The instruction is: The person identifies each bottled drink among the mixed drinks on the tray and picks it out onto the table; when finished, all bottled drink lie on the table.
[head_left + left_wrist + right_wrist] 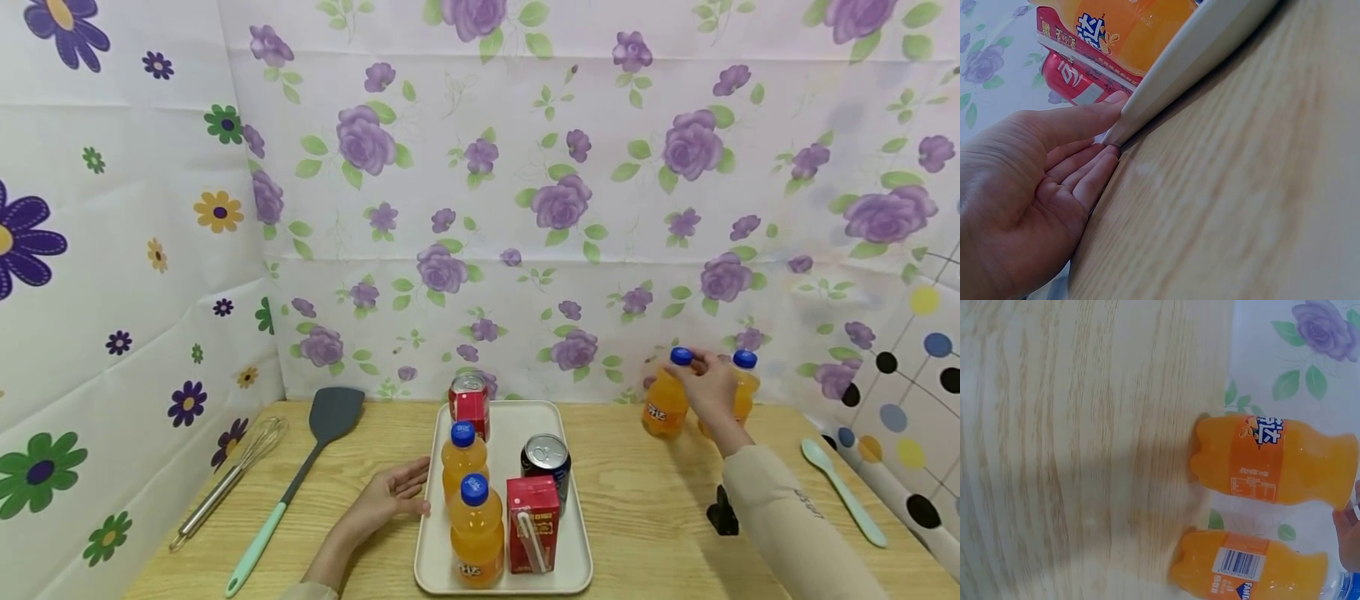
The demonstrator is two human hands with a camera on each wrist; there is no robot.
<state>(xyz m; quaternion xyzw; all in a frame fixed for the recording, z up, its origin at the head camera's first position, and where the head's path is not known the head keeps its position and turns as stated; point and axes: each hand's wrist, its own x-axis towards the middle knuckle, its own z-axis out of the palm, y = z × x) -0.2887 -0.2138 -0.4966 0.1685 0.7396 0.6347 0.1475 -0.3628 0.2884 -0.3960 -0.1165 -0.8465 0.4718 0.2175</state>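
Note:
My left hand [386,497] lies at the left edge of a cream tray [500,586], thumb and fingertips touching its rim; in the left wrist view the fingers look fairly straight. On the tray stand two orange soda bottles [477,533], a dark can [547,475], a red drink carton with a straw [533,529], a red can [469,385] and another red carton [472,410]. At the back right, my right hand [708,390] pinches an orange soda bottle [1266,459] near its blue cap. A second such bottle [1254,565] stands beside it, partly behind the hand.
A whisk [232,479] and a grey spatula with a mint handle [300,483] lie left of the tray. A mint spoon [843,492] lies at the far right, and a small black object [722,512] near my right forearm. Patterned sheets [525,208] enclose the wooden table.

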